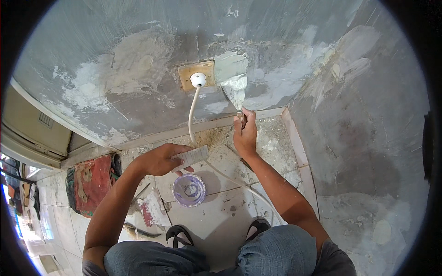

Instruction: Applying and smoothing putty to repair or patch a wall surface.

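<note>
My right hand (245,133) is closed around the handle of a putty knife (235,89). Its blade, coated in whitish filler, lies against the wall beside a fresh pale patch (231,64). Left of that patch, a white plug (198,79) sits in a yellowed wall socket (185,78). Closed on a pale, flat rectangular piece (192,157), my left hand (161,159) stays lower down, above the floor; I cannot tell the piece's exact kind. Just below it, a purple bowl (177,191) with white residue inside stands on the tiles.
From the plug a white cable (192,115) hangs past my left hand and runs right across the floor. A red and dark cloth-like bundle (94,184) lies at left, near a red-and-white flat piece (152,208). Skirting tiles (294,135) edge the wall corner; debris (221,138) lies there.
</note>
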Motion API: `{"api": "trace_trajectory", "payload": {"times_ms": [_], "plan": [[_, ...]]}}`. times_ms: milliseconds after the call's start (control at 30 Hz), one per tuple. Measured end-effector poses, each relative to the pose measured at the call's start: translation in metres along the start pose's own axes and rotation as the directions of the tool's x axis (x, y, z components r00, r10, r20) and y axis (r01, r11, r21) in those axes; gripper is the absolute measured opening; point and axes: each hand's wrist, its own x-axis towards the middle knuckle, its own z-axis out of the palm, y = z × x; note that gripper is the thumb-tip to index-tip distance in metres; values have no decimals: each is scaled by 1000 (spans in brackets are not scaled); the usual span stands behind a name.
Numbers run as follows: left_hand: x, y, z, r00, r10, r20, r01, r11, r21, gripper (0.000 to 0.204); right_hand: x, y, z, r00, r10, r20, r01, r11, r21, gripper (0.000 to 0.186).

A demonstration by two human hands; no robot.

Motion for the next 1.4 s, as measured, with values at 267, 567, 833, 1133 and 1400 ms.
{"api": "trace_trajectory", "payload": {"times_ms": [267, 567, 833, 1133, 1400], "plan": [[2, -1, -1, 1000, -14, -14, 14, 1000, -6, 43, 12, -9, 2, 999, -44, -10, 44, 999, 2, 33], [0, -2, 0, 1000, -17, -6, 17, 1000, -11, 45, 26, -27, 3, 997, -64, -30, 66, 996, 55, 33], [-2, 0, -1, 1000, -24, -2, 24, 1000, -7, 47, 36, -47, -1, 1000, -12, -10, 12, 1000, 13, 30], [-4, 0, -2, 1000, -19, 4, 19, 1000, -8, 46, 41, -47, -10, 993, -112, -46, 112, 994, -15, 30], [-2, 4, -2, 999, -38, 9, 38, 999, 17, 46, 44, -48, -20, 982, -186, -45, 183, 981, -69, 30]]}}
